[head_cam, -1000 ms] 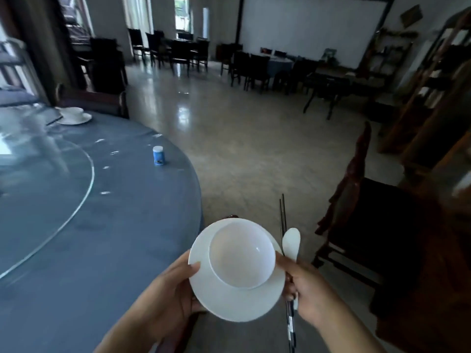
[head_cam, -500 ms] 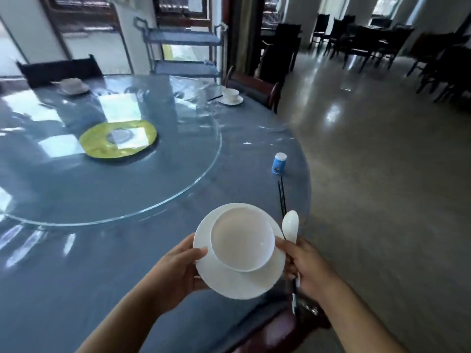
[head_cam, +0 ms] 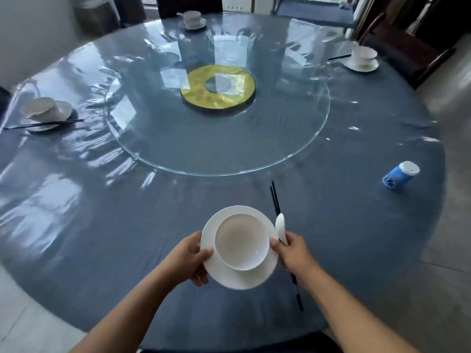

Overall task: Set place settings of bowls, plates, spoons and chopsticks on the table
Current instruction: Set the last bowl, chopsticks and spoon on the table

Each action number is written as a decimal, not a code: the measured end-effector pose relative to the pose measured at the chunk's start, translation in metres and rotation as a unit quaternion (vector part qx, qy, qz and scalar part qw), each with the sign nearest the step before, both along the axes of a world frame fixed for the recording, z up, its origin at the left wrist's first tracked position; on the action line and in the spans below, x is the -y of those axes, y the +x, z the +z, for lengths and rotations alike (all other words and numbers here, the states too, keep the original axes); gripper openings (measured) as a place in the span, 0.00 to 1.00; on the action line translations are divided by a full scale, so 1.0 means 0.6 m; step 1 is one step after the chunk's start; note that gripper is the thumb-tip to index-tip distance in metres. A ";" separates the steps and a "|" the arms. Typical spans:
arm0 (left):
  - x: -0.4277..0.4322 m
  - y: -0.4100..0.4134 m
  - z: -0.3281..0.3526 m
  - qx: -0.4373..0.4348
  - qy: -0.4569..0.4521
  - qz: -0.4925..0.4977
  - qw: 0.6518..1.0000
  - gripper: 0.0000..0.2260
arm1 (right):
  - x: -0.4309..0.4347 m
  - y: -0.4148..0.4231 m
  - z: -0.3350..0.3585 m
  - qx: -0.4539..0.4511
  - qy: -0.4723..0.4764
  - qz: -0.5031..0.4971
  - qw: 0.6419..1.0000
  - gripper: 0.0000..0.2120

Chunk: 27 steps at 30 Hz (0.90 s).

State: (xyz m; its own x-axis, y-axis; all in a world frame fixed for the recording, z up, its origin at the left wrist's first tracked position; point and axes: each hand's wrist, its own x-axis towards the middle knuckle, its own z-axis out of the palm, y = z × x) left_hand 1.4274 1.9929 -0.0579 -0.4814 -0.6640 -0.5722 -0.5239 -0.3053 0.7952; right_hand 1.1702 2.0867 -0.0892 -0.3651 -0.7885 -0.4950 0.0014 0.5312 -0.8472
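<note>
Your left hand [head_cam: 190,258] grips the plate's [head_cam: 229,278] rim, bowl [head_cam: 240,242] on it; your right hand [head_cam: 293,253] pinches plate, spoon [head_cam: 280,225] and chopsticks [head_cam: 275,200] above the table [head_cam: 102,238].

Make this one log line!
left hand grip: holds plate with bowl | right hand grip: holds spoon, chopsticks | plate: above table, not set down

Four bowls [head_cam: 241,242] [head_cam: 39,108] [head_cam: 192,17] [head_cam: 364,54], four plates [head_cam: 237,278] [head_cam: 65,109] [head_cam: 203,23] [head_cam: 360,67], one bottle [head_cam: 400,175]

White bowl [head_cam: 241,242] upright, empty, seated on white plate [head_cam: 229,276], near table [head_cam: 127,250] front edge. White spoon [head_cam: 280,225] and black chopsticks [head_cam: 275,198] (paired, parallel) just right of plate, pointing toward table centre.
</note>
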 end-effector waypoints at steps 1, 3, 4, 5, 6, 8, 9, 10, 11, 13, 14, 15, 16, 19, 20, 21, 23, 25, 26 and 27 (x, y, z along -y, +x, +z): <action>0.005 0.005 -0.015 0.020 -0.011 0.003 1.000 0.10 | 0.009 0.008 -0.012 -0.015 0.012 0.008 1.000 0.03; 0.015 0.014 -0.044 0.048 -0.030 0.011 0.998 0.11 | 0.024 0.020 -0.037 -0.042 0.043 0.019 0.998 0.05; 0.018 0.017 -0.058 0.054 -0.037 0.018 0.998 0.12 | 0.030 0.024 -0.048 -0.058 0.060 0.024 0.996 0.05; 0.022 0.019 -0.071 0.056 -0.046 0.024 0.997 0.14 | 0.035 0.028 -0.059 -0.077 0.075 0.028 0.994 0.06; 0.025 0.020 -0.082 0.062 -0.057 0.029 0.996 0.16 | 0.038 0.031 -0.068 -0.097 0.092 0.030 0.991 0.07; 0.028 0.020 -0.103 0.082 -0.089 0.029 0.992 0.19 | 0.043 0.035 -0.082 -0.135 0.117 0.026 0.984 0.09; 0.030 0.020 -0.111 0.091 -0.106 0.026 0.990 0.21 | 0.044 0.037 -0.086 -0.151 0.123 0.026 0.981 0.11; 0.032 0.021 -0.116 0.101 -0.120 0.021 0.987 0.23 | 0.045 0.039 -0.088 -0.166 0.127 0.027 0.977 0.11; 0.033 0.022 -0.122 0.113 -0.132 0.016 0.985 0.24 | 0.046 0.041 -0.091 -0.184 0.133 0.031 0.973 0.12; 0.034 0.025 -0.129 0.136 -0.149 0.007 0.979 0.25 | 0.049 0.043 -0.091 -0.223 0.144 0.041 0.963 0.14; 0.033 0.025 -0.129 0.146 -0.156 0.003 0.977 0.26 | 0.049 0.043 -0.090 -0.232 0.147 0.042 0.961 0.15; 0.031 0.023 -0.130 0.158 -0.163 0.000 0.974 0.27 | 0.049 0.042 -0.088 -0.230 0.147 0.041 0.961 0.16; 0.030 0.020 -0.132 0.173 -0.172 -0.003 0.970 0.28 | 0.048 0.040 -0.085 -0.215 0.145 0.038 0.965 0.17; 0.032 0.009 -0.134 0.233 -0.190 -0.026 0.953 0.29 | 0.041 0.034 -0.068 -0.159 0.137 0.033 0.977 0.17; 0.032 0.007 -0.131 0.252 -0.195 -0.039 0.947 0.29 | 0.037 0.032 -0.062 -0.147 0.134 0.030 0.980 0.16; 0.032 0.007 -0.128 0.264 -0.200 -0.049 0.942 0.29 | 0.033 0.030 -0.058 -0.135 0.131 0.023 0.982 0.13; 0.029 0.011 -0.117 0.265 -0.199 -0.033 0.943 0.29 | 0.026 0.025 -0.048 -0.105 0.129 0.002 0.986 0.08; 0.025 0.018 -0.100 0.255 -0.203 0.026 0.945 0.26 | 0.021 0.018 -0.034 -0.046 0.120 -0.022 0.991 0.07; 0.021 0.020 -0.089 0.240 -0.224 0.066 0.942 0.21 | 0.018 0.015 -0.024 -0.015 0.109 -0.032 0.993 0.08; 0.015 0.021 -0.077 0.216 -0.264 0.105 0.934 0.15 | 0.016 0.011 -0.013 0.014 0.092 -0.040 0.995 0.08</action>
